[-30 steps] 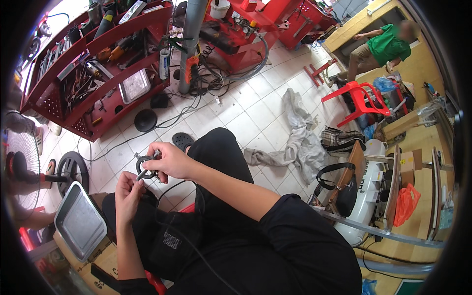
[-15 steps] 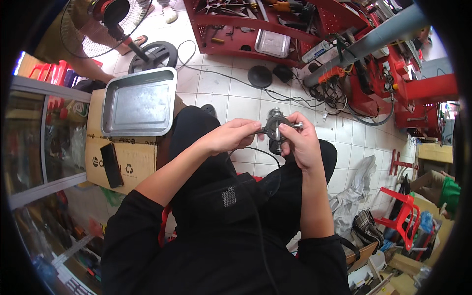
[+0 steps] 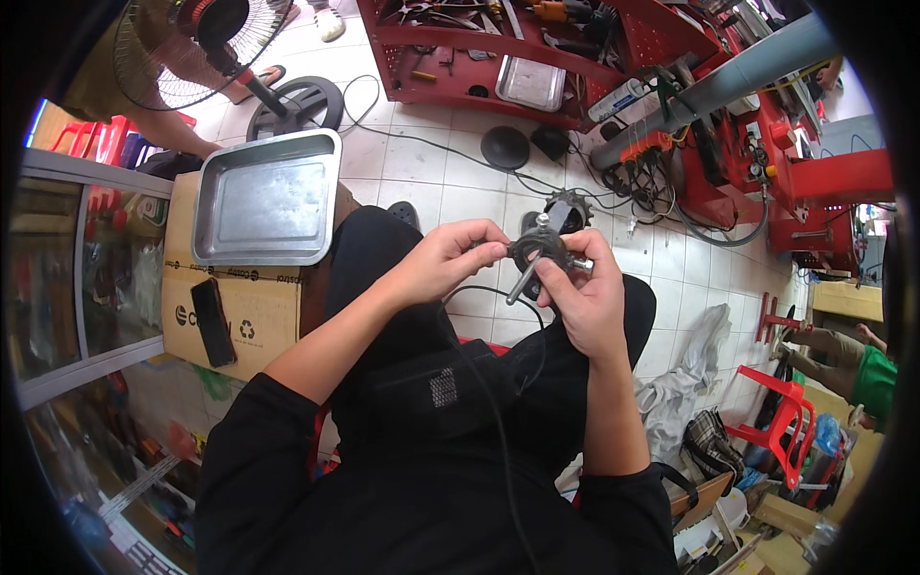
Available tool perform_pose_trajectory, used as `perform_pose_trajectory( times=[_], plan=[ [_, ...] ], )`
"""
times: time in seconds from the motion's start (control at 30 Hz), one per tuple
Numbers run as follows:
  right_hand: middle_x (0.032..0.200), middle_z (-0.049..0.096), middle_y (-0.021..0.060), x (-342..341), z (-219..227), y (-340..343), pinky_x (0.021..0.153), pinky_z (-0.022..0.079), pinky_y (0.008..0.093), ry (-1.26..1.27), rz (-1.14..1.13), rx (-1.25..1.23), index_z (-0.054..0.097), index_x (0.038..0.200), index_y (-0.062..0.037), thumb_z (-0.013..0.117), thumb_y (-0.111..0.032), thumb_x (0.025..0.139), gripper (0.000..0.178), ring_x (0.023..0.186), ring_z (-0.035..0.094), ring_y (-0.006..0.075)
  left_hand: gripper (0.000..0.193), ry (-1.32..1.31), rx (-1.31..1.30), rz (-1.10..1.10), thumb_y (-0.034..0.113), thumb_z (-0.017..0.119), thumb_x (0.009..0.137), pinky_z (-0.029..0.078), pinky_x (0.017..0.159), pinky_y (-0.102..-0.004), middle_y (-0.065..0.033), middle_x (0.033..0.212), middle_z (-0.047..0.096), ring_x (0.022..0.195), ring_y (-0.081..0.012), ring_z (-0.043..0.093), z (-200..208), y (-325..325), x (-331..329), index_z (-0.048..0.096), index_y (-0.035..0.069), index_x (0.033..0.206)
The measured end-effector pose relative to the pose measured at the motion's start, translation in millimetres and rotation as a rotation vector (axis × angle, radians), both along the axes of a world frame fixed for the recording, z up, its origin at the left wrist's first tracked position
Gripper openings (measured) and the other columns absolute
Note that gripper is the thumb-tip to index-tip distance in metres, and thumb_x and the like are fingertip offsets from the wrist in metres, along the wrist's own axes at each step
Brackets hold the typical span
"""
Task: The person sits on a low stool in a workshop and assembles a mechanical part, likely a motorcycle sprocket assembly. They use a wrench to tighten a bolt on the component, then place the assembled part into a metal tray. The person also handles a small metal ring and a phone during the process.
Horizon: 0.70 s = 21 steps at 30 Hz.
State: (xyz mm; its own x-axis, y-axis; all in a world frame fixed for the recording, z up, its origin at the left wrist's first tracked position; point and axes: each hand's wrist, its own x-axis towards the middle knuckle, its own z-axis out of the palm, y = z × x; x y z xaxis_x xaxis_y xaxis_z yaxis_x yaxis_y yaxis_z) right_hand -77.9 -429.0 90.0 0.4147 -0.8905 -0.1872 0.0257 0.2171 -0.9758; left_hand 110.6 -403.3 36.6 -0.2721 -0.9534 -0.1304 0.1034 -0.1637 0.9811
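Between the two hands' fingers, a dark, ring-shaped metal part (image 3: 539,243) with a silvery rod (image 3: 521,285). The right hand (image 3: 582,290) clamps it; the left hand (image 3: 450,257) has fingertips at its left edge, grip unclear. Firm right fingers should limit twisting.

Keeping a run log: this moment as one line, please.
left hand at left edge of dark metal part | right hand holding it | metal tray on cardboard box | black phone on box
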Motion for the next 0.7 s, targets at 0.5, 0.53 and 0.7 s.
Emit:
perform_pose_trajectory(
  times=[0.5,0.53,0.7],
  plan=[
    [0.075,0.057,0.0093,-21,-2,-7,0.045,0.046,0.0247,-0.264,-0.057,0.183,0.043,0.095,-0.0003,0.054,-0.009,0.087,0.015,0.047,0.050,0.0117,0.016,-0.175,0.017,0.025,0.018,0.054,0.087,0.033,0.052,-0.0208,0.0052,0.062,0.040,0.057,-0.0056,0.037,55,-4,-7,0.056,0.003,0.086],
    [0.074,0.057,0.0097,-22,-1,-7,0.044,0.047,0.0250,-0.286,-0.065,0.196,0.043,0.096,-0.0005,0.053,-0.008,0.088,0.015,0.046,0.050,0.0120,0.012,-0.202,-0.079,0.039,0.015,0.057,0.085,0.033,0.052,-0.0208,0.0045,0.062,0.042,0.057,-0.0056,0.038,54,-2,-7,0.056,0.003,0.086],
    [0.075,0.057,0.0113,-23,0,-6,0.044,0.048,0.0258,-0.342,-0.027,0.161,0.040,0.098,-0.0011,0.051,-0.006,0.088,0.016,0.046,0.051,0.0129,0.013,-0.323,-0.355,0.119,0.010,0.067,0.076,0.038,0.051,-0.0222,-0.0019,0.067,0.056,0.059,-0.0079,0.050,51,4,-5,0.058,0.003,0.084]
  ],
)
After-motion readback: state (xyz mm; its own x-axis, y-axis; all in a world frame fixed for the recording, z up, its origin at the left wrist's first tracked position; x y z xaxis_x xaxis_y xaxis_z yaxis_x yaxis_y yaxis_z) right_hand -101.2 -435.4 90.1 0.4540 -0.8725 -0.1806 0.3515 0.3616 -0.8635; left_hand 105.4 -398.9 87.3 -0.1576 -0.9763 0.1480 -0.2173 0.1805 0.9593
